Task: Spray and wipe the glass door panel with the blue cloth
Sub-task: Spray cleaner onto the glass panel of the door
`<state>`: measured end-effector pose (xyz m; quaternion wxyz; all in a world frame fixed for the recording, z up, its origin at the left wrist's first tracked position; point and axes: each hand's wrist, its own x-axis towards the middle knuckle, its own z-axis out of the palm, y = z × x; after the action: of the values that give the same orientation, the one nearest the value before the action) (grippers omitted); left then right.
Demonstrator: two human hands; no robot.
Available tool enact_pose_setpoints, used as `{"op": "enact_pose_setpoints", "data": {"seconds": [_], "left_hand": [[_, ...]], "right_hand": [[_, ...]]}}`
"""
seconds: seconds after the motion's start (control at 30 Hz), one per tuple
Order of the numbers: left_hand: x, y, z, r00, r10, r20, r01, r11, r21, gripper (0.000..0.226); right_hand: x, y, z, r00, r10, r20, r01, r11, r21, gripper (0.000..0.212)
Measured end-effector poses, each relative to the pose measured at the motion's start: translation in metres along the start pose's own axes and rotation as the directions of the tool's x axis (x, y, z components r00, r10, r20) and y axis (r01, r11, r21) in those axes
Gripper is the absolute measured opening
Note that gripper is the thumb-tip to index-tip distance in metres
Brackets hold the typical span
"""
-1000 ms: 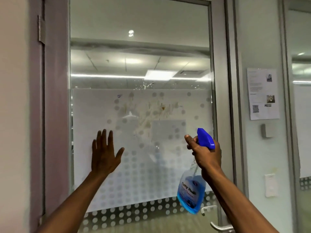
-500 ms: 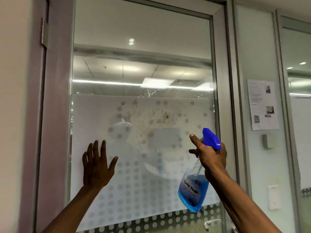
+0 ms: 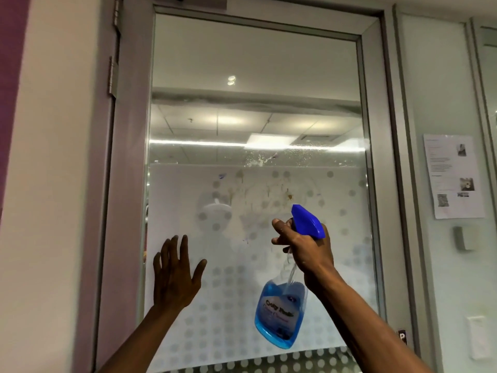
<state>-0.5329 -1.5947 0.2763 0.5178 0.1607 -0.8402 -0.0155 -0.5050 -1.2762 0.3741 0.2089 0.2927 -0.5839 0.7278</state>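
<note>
The right hand (image 3: 309,249) is up in front of the glass (image 3: 255,76), fingers curled round the neck of the bottle (image 3: 281,316), index finger out front at the trigger below the blue nozzle (image 3: 306,222); the bottle hangs tilted, its clear body holding blue liquid in the lower part, a dark label across it; the nozzle faces the pane's middle, just under a brown stain (image 3: 290,196). The left hand (image 3: 174,278) is spread wide, fingers straight and thumb out, holding nothing, palm toward the lower left of the glass near the frame (image 3: 129,184); whether it touches the pane cannot be told.

The glass shows a frosted band (image 3: 188,211) with grey dots over its lower half; brownish drips and smears run down the middle of that band; a whitish splatter (image 3: 255,161) sits just above the band's top edge, right of centre, with fine droplets to its right; the clear upper part reflects ceiling lights. No cloth can be seen in this view.

Left of the frame, two hinges (image 3: 114,76) sit on the jamb; right of the door, a sheet (image 3: 453,176) is stuck on the side panel, a small grey box (image 3: 464,238) below it, and a white switch (image 3: 478,337) lower still.
</note>
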Motion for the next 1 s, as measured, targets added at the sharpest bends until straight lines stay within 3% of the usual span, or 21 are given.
{"op": "enact_pose_setpoints", "data": {"seconds": [0.2,0.33,0.47,0.6,0.73,0.83,0.9,1.0], "left_hand": [[-0.012,-0.009,-0.006,1.000,-0.015,0.027,0.015,1.000,-0.022,0.083],[-0.023,-0.004,-0.010,0.997,-0.055,0.047,0.059,0.995,-0.086,0.087],[-0.038,0.034,-0.021,0.986,-0.096,0.137,0.129,0.959,-0.251,0.087],[-0.059,0.079,-0.034,0.983,-0.018,0.182,0.093,0.905,-0.415,0.096],[-0.075,0.122,-0.043,0.961,0.062,0.270,0.108,0.814,-0.570,0.097],[-0.089,0.150,-0.047,0.921,0.104,0.377,0.207,0.688,-0.696,0.083],[-0.099,0.163,-0.050,0.891,0.111,0.440,0.288,0.611,-0.737,0.058],[-0.109,0.173,-0.051,0.875,0.114,0.470,0.329,0.572,-0.752,0.026]], "right_hand": [[-0.019,0.001,0.014,1.000,0.029,-0.004,-0.029,0.999,0.018,0.031],[-0.019,-0.010,0.015,0.999,-0.049,0.004,0.049,0.998,0.036,0.026],[-0.017,-0.022,0.016,0.997,-0.043,-0.070,0.047,0.997,0.057,0.032],[-0.017,-0.027,0.014,0.980,-0.006,-0.198,0.016,0.998,0.053,0.037],[-0.018,-0.025,0.009,0.977,-0.042,-0.211,0.052,0.998,0.043,0.028],[-0.023,-0.022,0.003,0.971,-0.054,-0.232,0.058,0.998,0.008,0.027],[-0.027,-0.021,0.000,0.963,-0.076,-0.258,0.066,0.997,-0.047,0.029],[-0.033,-0.017,-0.003,0.956,-0.101,-0.276,0.067,0.989,-0.132,0.031]]}}
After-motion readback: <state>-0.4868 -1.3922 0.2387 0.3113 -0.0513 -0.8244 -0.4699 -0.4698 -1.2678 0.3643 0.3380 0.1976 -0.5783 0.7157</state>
